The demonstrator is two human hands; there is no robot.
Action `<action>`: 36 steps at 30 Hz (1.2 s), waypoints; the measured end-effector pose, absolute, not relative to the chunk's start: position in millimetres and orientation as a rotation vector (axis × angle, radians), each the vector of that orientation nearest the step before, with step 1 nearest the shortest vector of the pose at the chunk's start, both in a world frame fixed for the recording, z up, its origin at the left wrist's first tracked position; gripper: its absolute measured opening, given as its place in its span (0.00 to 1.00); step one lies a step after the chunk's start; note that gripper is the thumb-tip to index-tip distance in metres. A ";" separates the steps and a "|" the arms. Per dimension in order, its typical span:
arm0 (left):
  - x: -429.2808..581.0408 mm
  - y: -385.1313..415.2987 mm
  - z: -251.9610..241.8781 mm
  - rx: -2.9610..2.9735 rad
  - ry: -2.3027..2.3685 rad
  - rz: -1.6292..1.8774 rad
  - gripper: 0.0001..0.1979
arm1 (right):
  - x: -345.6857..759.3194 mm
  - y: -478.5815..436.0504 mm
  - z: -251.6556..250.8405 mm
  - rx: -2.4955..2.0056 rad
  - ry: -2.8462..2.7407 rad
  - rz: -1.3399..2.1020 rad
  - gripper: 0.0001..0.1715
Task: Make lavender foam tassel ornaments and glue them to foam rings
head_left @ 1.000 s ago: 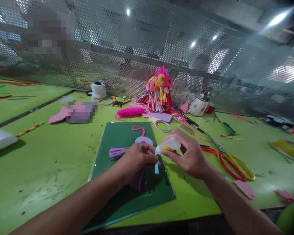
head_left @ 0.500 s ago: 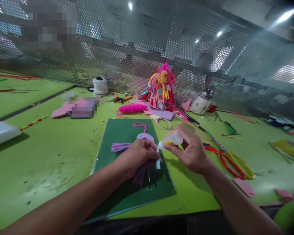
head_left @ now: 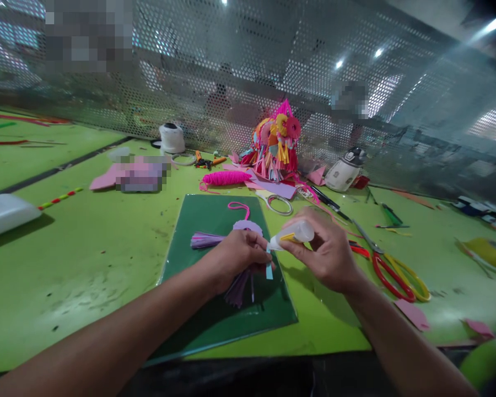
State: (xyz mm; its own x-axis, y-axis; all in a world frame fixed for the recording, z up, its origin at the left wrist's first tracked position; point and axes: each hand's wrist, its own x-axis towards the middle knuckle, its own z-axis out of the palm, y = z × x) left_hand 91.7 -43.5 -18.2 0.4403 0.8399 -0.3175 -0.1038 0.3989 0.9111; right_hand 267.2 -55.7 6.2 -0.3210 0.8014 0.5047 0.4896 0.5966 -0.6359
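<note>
My right hand (head_left: pixel 324 251) is closed around a small white glue bottle (head_left: pixel 294 235), tilted with its nozzle pointing left. The nozzle meets the upper part of a light blue paper strip (head_left: pixel 269 269). My left hand (head_left: pixel 243 252) pinches that strip between thumb and fingers. Under my left hand lies a purple paper ornament (head_left: pixel 248 225) with a scalloped disc, fringed tassels (head_left: pixel 206 240) and a pink cord loop (head_left: pixel 240 207). My hand hides much of its middle. The ornament rests on a dark green mat (head_left: pixel 202 212).
Red-and-yellow-handled scissors (head_left: pixel 397 278) lie right of my right hand. Behind the mat are a tape roll (head_left: pixel 279 204), pink yarn (head_left: pixel 226 177), a colourful fringed paper ornament (head_left: pixel 276 143) and a white bottle (head_left: pixel 344 172). A perforated metal screen (head_left: pixel 248 71) stands along the back.
The view has shifted slightly. Both hands keep the same holds, with the glue bottle's nozzle still at the blue strip.
</note>
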 end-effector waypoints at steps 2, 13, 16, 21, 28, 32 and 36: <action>91.6 -43.3 -18.3 0.978 0.921 0.719 0.09 | 267.6 -54.7 5.9 -1.032 -1.995 0.465 0.08; 91.7 -42.5 -22.1 1.002 0.920 0.706 0.08 | 267.7 -56.4 7.1 -1.007 -1.988 0.504 0.08; 91.8 -42.7 -22.3 0.996 0.925 0.717 0.08 | 269.2 -53.5 5.9 -1.020 -1.969 0.483 0.08; 90.9 -42.5 -20.7 1.003 0.903 0.692 0.07 | 268.9 -54.8 7.5 -1.003 -1.959 0.506 0.08; 90.9 -42.4 -21.3 0.990 0.885 0.701 0.07 | 268.9 -52.7 7.3 -1.026 -1.949 0.492 0.08; 90.7 -41.9 -22.8 1.006 0.879 0.694 0.08 | 269.4 -53.5 10.2 -1.026 -1.885 0.597 0.07; 91.3 -41.6 -23.8 0.975 0.868 0.685 0.09 | 266.6 -53.6 11.0 -1.029 -1.830 0.660 0.10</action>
State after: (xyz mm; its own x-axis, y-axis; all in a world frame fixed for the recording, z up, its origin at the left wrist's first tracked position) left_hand 91.3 -41.6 -23.8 0.4918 0.8142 -0.3086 -0.1104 0.4099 0.9054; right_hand 266.6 -53.6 11.0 -0.2415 0.8603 0.4490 0.3754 0.5095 -0.7743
